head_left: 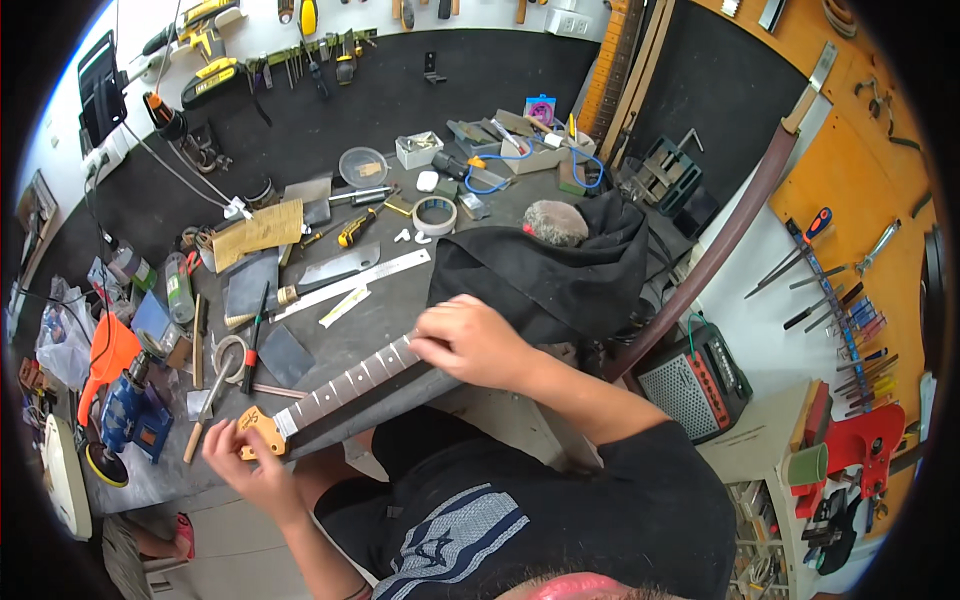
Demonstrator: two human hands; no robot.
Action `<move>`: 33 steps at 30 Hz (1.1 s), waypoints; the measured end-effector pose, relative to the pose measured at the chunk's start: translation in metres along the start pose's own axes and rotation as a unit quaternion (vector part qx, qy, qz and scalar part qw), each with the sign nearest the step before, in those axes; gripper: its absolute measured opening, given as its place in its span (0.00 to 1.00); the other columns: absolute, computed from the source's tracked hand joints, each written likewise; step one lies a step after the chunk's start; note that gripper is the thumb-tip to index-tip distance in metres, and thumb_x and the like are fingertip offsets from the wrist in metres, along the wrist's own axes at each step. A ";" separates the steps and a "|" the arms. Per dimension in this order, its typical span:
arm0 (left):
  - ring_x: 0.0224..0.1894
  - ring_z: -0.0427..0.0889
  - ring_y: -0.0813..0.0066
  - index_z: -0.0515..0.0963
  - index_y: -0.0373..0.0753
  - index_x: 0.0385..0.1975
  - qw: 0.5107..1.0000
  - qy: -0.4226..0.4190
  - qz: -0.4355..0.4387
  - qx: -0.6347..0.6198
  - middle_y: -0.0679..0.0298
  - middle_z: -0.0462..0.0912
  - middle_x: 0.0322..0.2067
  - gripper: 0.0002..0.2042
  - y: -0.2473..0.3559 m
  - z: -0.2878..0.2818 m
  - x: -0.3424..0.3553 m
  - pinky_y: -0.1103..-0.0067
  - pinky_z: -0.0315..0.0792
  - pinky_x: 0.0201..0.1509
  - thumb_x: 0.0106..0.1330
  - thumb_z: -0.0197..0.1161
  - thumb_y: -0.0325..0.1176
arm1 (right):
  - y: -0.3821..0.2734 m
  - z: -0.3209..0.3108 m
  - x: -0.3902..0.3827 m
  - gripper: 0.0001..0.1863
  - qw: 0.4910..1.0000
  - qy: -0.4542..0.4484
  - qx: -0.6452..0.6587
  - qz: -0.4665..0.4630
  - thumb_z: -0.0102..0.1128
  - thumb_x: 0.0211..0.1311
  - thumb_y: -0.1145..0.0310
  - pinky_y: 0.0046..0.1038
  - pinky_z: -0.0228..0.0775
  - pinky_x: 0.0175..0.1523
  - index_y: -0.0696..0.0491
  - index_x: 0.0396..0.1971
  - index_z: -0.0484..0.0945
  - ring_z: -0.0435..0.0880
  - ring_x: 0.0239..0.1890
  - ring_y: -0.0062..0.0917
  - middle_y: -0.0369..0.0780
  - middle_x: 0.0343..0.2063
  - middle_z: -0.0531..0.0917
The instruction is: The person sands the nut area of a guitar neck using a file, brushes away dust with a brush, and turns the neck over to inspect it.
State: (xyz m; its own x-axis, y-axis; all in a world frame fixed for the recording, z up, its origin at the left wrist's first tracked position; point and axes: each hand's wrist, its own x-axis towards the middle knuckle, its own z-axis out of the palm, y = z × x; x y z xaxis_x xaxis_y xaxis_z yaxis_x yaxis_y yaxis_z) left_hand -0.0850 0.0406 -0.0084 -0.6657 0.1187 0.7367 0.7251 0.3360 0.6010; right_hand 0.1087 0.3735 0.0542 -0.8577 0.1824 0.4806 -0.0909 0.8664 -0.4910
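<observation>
A guitar neck (pixel 345 388) with a dark fretboard and pale frets lies slantwise along the near edge of the grey workbench (pixel 400 290). Its yellow-orange headstock (pixel 262 432) points to the lower left. My left hand (pixel 250 465) grips the headstock, with fingers curled over its outer edge. At the other end my right hand (pixel 470 342) is closed round the neck's upper part, hiding that end. Just beyond my right hand a black cloth (pixel 540 270) is bunched up, with a grey fuzzy ball-shaped thing (pixel 556 223) on it.
Farther in lie a steel ruler (pixel 365 280), a tape roll (pixel 434 215) and a yellow-black screwdriver (pixel 358 228). A blue power tool (pixel 135 410) and an orange tool (pixel 108 360) stand at the left. A small amplifier (pixel 692 385) is at the right, beside a wall tool rack (pixel 840 310).
</observation>
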 end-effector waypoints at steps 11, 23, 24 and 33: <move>0.47 0.87 0.59 0.83 0.36 0.50 0.942 -0.201 0.127 -0.235 0.54 0.86 0.48 0.16 0.117 0.105 -0.035 0.69 0.82 0.51 0.67 0.77 0.14 | 0.053 -0.025 -0.056 0.24 0.984 0.062 0.070 0.150 0.66 0.84 0.53 0.50 0.74 0.42 0.58 0.29 0.79 0.85 0.35 0.52 0.51 0.27 0.83; 0.35 0.86 0.66 0.84 0.31 0.46 0.868 -0.384 0.084 -0.305 0.56 0.87 0.36 0.07 0.128 0.171 -0.072 0.74 0.79 0.42 0.73 0.73 0.15 | 0.072 0.014 -0.086 0.15 0.968 0.114 0.185 0.125 0.69 0.78 0.62 0.48 0.78 0.47 0.59 0.34 0.84 0.88 0.40 0.50 0.49 0.33 0.86; 0.33 0.85 0.68 0.84 0.31 0.45 0.865 -0.396 0.083 -0.298 0.57 0.87 0.35 0.07 0.127 0.171 -0.074 0.75 0.78 0.41 0.73 0.73 0.15 | 0.071 0.014 -0.089 0.15 0.968 0.120 0.183 0.119 0.69 0.78 0.62 0.48 0.78 0.46 0.59 0.33 0.84 0.88 0.39 0.50 0.49 0.33 0.85; 0.29 0.81 0.77 0.86 0.31 0.46 0.867 -0.401 -0.001 -0.295 0.63 0.85 0.30 0.05 0.109 0.174 -0.084 0.77 0.75 0.38 0.74 0.72 0.18 | 0.078 0.025 -0.086 0.14 0.973 0.138 0.164 0.090 0.71 0.77 0.66 0.43 0.73 0.38 0.59 0.32 0.83 0.82 0.30 0.41 0.45 0.28 0.80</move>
State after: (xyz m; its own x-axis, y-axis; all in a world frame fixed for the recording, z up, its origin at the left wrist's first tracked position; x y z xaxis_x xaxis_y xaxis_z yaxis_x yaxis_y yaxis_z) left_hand 0.0198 0.2301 -0.0587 -0.4042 0.8099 0.4252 0.5294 -0.1720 0.8308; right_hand 0.1630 0.4141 -0.0441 -0.7097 0.4749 0.5204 -0.1477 0.6220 -0.7690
